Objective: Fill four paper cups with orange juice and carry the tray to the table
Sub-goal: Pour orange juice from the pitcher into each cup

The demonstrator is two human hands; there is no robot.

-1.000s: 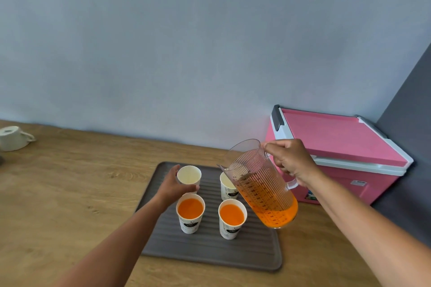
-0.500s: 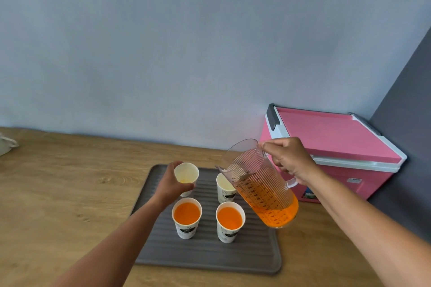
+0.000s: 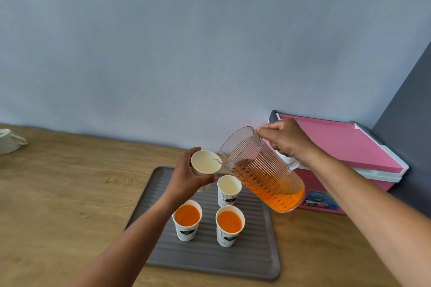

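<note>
A grey ribbed tray (image 3: 254,256) lies on the wooden counter. Two paper cups filled with orange juice (image 3: 186,219) (image 3: 229,225) stand at its near side, and an empty paper cup (image 3: 229,190) stands behind them. My left hand (image 3: 186,182) grips another empty paper cup (image 3: 205,162), lifted above the tray and tilted toward the pitcher. My right hand (image 3: 286,142) holds the handle of a clear ribbed pitcher (image 3: 263,170) partly full of orange juice, tipped left with its spout at the lifted cup's rim. No juice is flowing.
A pink cooler box (image 3: 345,154) with a white rim stands against the wall right of the tray, just behind the pitcher. A white mug (image 3: 9,141) sits at the far left of the counter. A dark wall rises at the right edge.
My left hand has lifted the empty cup off the tray and raised it to the pitcher's spout. My right hand has tipped the pitcher further left.
</note>
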